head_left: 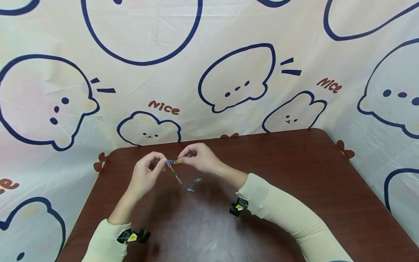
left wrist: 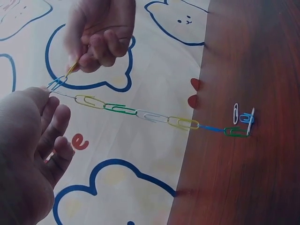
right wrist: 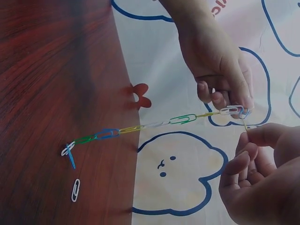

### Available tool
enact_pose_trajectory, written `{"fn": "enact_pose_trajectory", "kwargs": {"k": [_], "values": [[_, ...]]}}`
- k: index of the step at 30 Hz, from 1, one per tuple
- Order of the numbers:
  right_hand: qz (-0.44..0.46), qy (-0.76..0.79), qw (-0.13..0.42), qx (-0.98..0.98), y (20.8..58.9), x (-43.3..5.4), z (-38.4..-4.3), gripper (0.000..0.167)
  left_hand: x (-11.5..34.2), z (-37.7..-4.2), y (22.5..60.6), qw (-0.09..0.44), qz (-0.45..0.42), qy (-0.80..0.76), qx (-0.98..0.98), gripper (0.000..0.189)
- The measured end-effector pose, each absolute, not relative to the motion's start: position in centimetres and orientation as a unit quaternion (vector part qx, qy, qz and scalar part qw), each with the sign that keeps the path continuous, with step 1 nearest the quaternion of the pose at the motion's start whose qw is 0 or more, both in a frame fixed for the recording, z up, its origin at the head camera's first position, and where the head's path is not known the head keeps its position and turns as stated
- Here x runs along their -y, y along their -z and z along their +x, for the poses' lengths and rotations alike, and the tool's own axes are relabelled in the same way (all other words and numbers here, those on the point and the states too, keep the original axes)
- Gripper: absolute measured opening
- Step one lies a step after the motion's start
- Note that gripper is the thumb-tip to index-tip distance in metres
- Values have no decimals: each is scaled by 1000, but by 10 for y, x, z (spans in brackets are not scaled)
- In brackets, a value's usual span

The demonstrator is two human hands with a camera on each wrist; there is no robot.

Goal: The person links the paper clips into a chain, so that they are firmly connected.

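A chain of coloured paper clips (left wrist: 121,109) slopes down from my left hand (head_left: 147,171) to the tabletop. Thumb and finger of that hand pinch its upper end, where a white clip (right wrist: 230,110) meets a blue clip (left wrist: 57,83). My right hand (head_left: 201,159) pinches a yellow paper clip (head_left: 177,161), whose far end meets the blue clip between the hands. Green, white, yellow and blue links follow down the chain. Its lower end, with a green clip (left wrist: 236,132), a white one and a blue one (right wrist: 71,157), lies on the table.
A single white paper clip (head_left: 198,180) lies loose beside the chain's lower end. The dark brown table (head_left: 278,163) has its far edge just beyond the hands. Behind it hangs a pale cloth (head_left: 229,120) with cartoon outlines. Both sleeves carry small black cameras (head_left: 240,205).
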State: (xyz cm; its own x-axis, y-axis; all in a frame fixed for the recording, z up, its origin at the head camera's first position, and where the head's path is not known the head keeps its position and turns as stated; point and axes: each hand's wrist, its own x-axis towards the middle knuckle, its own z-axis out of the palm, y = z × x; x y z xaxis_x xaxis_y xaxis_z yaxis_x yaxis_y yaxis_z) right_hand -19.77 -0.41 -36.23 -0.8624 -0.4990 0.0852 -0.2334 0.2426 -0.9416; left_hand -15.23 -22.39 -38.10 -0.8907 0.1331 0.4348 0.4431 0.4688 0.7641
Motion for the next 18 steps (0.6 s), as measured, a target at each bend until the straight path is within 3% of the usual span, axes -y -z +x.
{"fn": "enact_pose_trajectory", "kwargs": {"k": [11,18], "values": [[-258,523,99,-806,361,0,-198,9,224,-152,382,165,-174,494,836,5],[-272,531,70,-799,361,0,-198,8,226,-151,385,133,-177,485,846,9]]}}
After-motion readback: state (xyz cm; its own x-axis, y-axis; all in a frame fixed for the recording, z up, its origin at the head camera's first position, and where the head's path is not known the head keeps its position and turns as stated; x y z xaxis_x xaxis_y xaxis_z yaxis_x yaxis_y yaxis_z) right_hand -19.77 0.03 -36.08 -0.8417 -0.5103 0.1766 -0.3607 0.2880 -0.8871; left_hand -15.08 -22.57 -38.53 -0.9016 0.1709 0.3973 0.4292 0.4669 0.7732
